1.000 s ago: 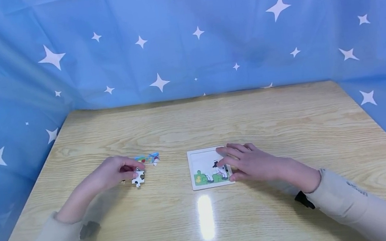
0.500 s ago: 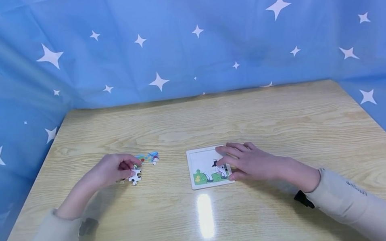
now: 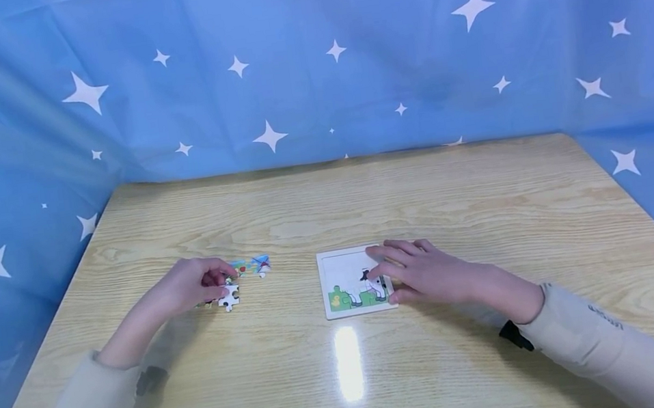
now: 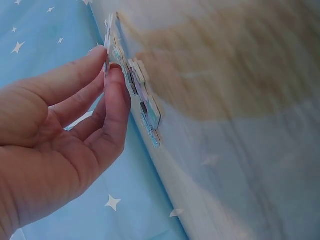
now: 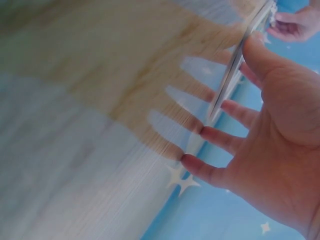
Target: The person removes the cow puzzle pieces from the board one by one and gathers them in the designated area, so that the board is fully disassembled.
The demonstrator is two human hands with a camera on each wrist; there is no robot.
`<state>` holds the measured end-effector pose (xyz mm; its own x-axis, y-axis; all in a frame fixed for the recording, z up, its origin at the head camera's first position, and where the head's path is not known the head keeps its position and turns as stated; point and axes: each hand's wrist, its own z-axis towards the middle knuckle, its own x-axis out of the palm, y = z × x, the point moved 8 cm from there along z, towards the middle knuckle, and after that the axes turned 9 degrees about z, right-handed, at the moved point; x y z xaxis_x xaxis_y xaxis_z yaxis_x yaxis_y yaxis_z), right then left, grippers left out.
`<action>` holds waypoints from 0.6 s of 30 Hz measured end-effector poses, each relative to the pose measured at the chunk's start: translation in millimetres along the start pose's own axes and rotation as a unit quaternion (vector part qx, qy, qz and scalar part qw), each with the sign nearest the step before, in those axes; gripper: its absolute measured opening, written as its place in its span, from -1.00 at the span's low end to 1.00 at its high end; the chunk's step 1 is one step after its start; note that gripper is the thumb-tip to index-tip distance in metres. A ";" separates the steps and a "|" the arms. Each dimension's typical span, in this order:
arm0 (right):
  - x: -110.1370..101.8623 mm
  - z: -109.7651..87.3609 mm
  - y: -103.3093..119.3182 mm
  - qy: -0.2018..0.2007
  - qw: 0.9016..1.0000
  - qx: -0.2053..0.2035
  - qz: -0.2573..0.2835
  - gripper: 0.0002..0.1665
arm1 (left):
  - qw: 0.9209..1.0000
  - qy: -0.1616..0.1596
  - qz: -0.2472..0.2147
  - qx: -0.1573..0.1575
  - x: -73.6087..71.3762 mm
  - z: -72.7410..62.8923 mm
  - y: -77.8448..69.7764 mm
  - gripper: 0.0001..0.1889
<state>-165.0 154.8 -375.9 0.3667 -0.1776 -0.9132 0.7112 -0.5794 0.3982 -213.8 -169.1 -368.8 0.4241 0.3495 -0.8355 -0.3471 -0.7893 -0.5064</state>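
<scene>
In the head view, my left hand [image 3: 189,285] pinches a white jigsaw piece [image 3: 230,299] between thumb and fingers, above the left part of the table. The left wrist view shows this piece [image 4: 108,37] held on edge at the fingertips. Loose jigsaw pieces [image 3: 261,263] with blue and coloured print lie beside and partly under that hand. A white-framed puzzle board [image 3: 338,270] lies flat near the middle; its lower part bears green pieces, a duck and part of a black-and-white animal. Over its right edge rests my right hand [image 3: 429,274], fingers spread, hiding that side.
The pale wooden table [image 3: 462,193] ends at a blue curtain [image 3: 300,97] with white stars, behind and at both sides. A bright light reflection lies on the tabletop in front of the board.
My left hand has shifted slightly left with the white jigsaw piece in its fingers. The right hand and the puzzle board stay in place.
</scene>
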 end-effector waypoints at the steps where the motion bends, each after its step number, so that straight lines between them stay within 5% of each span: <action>1: 0.2 0.0 -0.1 0.000 1.000 0.000 0.000 -0.49 | 1.000 0.000 0.001 0.001 0.0 -0.3 -0.3 -0.76; 18: 0.5 0.4 -1.4 -0.001 1.000 0.000 -0.007 -0.48 | 1.000 -0.013 -0.015 -0.014 -4.0 -0.7 -2.5 -0.76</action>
<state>-166.0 155.2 -377.0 0.3556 -0.1700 -0.9190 0.7169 -0.5813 0.3849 -214.0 -168.9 -364.0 0.4119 0.3852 -0.8258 -0.3116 -0.7920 -0.5249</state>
